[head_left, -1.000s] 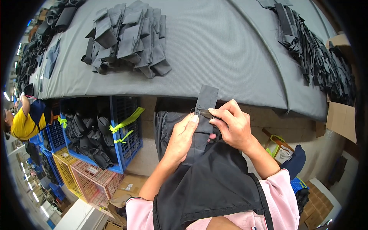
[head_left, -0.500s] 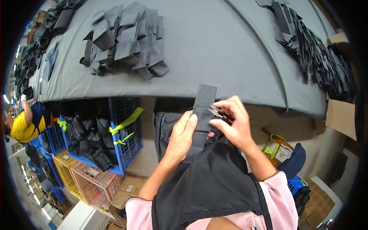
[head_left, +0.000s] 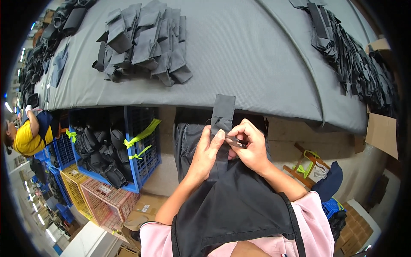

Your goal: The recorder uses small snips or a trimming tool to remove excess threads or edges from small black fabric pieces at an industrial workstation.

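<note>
Grey desk [head_left: 257, 55]: we see its padded grey top fill the upper picture, with its front edge curving just above our hands.
Right pile [head_left: 351, 55]: we see dark fabric pieces heaped along the desk's right side, well apart from our hands.
Middle pile [head_left: 145, 38]: we see grey and black folded pieces stacked on the desk, up and to the left of the strap.
Blue crate [head_left: 141, 150]: we see it under the desk at our left, holding dark rolled goods tied with yellow-green bands.
Person in yellow [head_left: 28, 137]: we see a co-worker far off at the left edge.
Black apron [head_left: 231, 210]: we see it cover our lap, below both hands.
Dark strap [head_left: 222, 113]: we hold it upright before the desk edge; its top overlaps the edge, its lower part runs down between our hands.
Left hand [head_left: 207, 152]: fingers straight and together, pressed flat against the strap's left side.
Right hand [head_left: 250, 147]: curled, pinching a small dark tool [head_left: 235, 141] at the strap's right side; we cannot tell what kind.
</note>
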Demonstrator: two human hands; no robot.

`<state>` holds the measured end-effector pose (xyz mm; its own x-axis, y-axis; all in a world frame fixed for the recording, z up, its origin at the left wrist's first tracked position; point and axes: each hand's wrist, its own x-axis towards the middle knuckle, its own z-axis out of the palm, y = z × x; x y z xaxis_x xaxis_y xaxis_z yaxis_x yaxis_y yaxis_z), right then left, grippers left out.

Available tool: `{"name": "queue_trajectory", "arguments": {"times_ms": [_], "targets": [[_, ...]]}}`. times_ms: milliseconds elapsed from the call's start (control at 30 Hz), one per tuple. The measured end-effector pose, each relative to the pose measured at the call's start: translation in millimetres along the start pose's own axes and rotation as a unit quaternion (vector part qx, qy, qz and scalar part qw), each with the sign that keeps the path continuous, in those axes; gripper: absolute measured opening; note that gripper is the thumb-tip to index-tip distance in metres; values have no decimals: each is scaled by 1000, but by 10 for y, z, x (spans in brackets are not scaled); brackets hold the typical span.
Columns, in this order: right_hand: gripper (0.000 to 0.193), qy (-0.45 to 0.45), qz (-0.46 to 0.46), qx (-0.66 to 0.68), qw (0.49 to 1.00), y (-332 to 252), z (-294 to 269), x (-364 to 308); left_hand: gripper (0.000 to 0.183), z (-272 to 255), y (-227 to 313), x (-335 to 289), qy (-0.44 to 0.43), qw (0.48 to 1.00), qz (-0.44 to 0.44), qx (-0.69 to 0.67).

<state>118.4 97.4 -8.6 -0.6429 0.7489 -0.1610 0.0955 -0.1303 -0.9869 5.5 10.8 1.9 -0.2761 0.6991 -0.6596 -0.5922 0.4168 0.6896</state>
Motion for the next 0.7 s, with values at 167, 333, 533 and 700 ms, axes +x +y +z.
{"name": "queue_trajectory", "arguments": {"times_ms": [167, 333, 533, 700], "targets": [[30, -108, 74, 22, 991, -1, -166, 55, 49, -33, 19, 42, -83, 995, 45, -32], [35, 25, -2, -8, 1000, -60, -222, 120, 48, -35, 45, 48, -97, 991, 42, -87], [25, 38, -170, -298, 938, -209, -336, -78, 45, -35, 102, 80, -93, 985, 74, -127], [29, 17, -195, -379, 904, -313, -312, -56, 44, -14, 62, 110, -92, 984, 101, -114]]}}
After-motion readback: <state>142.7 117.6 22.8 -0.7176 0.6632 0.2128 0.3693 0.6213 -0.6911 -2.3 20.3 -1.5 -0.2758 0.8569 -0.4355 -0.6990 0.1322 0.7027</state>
